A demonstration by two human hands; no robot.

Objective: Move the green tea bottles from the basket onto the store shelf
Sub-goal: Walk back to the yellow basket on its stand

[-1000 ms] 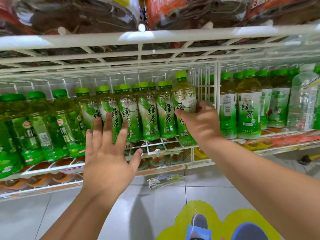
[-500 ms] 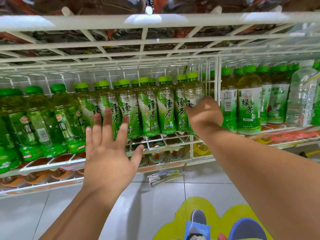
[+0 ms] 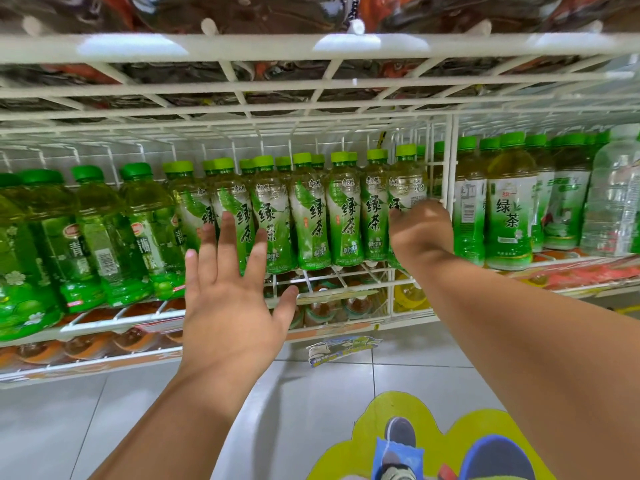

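Right hand (image 3: 420,230) grips end green tea bottle (image 3: 405,188) at frame centre-right; seat it upright against shelf divider (image 3: 450,188); left hand (image 3: 230,306) spread, steadying row.

Darker green bottles (image 3: 104,237) stand left, a clear bottle (image 3: 613,202) far right (both upright); grey floor tiles (image 3: 311,393) below.

A shop, drinks aisle. White wire shelf (image 3: 339,271) runs 9 to 3 o'clock, packed w/ rows of same-brand green tea bottles (image 3: 308,216) facing out. More green-capped bottles (image 3: 509,209) at 2 o'clock behind a wire divider (image 3: 452,161), clear water bottle (image 3: 613,199) at 3. Another wire shelf (image 3: 311,46) at 12 w/ stock on it. Price strip (image 3: 588,271) on shelf edge, tiled floor (image 3: 311,393) w/ promo sticker (image 3: 433,438) at 5 o'clock.
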